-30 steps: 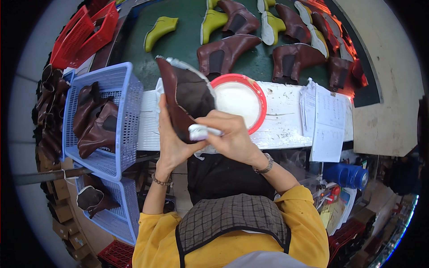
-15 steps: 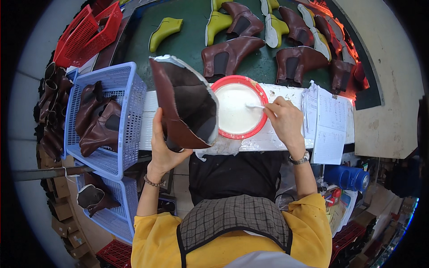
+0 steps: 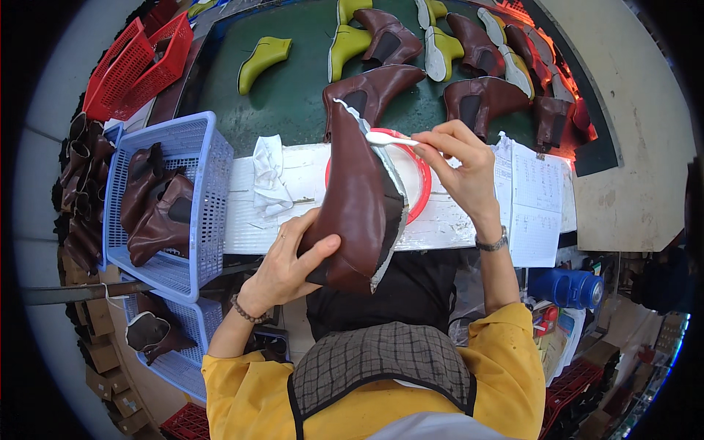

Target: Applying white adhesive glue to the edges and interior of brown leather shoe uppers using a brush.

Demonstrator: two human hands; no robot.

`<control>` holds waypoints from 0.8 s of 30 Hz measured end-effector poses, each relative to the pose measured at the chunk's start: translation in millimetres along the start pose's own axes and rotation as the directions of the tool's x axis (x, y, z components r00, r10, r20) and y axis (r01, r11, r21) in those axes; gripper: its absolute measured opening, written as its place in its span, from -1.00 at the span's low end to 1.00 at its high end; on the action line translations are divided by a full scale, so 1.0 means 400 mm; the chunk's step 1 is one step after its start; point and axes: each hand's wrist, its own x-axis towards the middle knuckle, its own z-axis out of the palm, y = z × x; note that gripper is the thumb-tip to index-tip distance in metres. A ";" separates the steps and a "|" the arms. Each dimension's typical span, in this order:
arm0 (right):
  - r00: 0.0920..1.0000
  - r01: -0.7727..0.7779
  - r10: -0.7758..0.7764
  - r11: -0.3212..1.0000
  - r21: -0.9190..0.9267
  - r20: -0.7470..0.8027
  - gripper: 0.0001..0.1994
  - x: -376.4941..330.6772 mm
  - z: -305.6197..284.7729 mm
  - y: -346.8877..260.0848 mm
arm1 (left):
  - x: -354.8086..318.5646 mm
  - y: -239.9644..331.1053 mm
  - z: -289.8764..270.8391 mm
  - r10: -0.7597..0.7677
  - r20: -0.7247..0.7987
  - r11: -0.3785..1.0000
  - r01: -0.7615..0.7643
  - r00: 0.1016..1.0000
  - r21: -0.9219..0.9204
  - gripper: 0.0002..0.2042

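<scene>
While the left hand point(image 3: 290, 268) grips a brown boot point(image 3: 359, 202) by its heel end and holds it tilted above the white counter point(image 3: 293, 213), the right hand point(image 3: 462, 165) pinches a white brush point(image 3: 389, 138) against the pale edge of the boot's open bottom. A whitish band runs down that edge on the side facing the brush, so much of the rim looks coated already; how much of the far side is left cannot be told. Behind the boot sits a red bowl point(image 3: 422, 183), mostly hidden, and a white rag point(image 3: 270, 176) lies on the counter to the left. A blue basket point(image 3: 209, 183) at the left holds more brown boots, seemingly awaiting the same work, while finished-looking boots and yellow-green lasts point(image 3: 262, 60) rest on the green belt point(image 3: 293, 95) beyond. Compared with half a second earlier, the right hand has left the bowl and brought the brush up to the boot, and the boot has swung across in front of the bowl.
</scene>
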 end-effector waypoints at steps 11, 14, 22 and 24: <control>1.000 -0.013 0.010 0.978 0.207 0.016 -0.79 -0.104 -0.008 -0.017 | 0.041 0.010 -0.011 -0.191 -0.293 0.980 0.167 0.937 -0.104 0.21; 0.999 -0.047 0.050 0.975 0.215 -0.008 -0.80 -0.127 -0.005 -0.028 | 0.046 -0.002 0.000 -0.156 -0.354 0.987 0.157 0.922 -0.028 0.23; 0.998 -0.054 0.044 0.976 0.209 0.054 -0.80 -0.168 -0.001 -0.073 | 0.043 -0.084 0.038 0.145 -0.488 0.947 0.023 0.860 0.322 0.24; 0.997 -0.053 0.041 0.975 0.214 0.062 -0.80 -0.173 0.002 -0.085 | 0.079 -0.078 0.035 0.235 -0.563 0.935 -0.026 0.792 0.353 0.05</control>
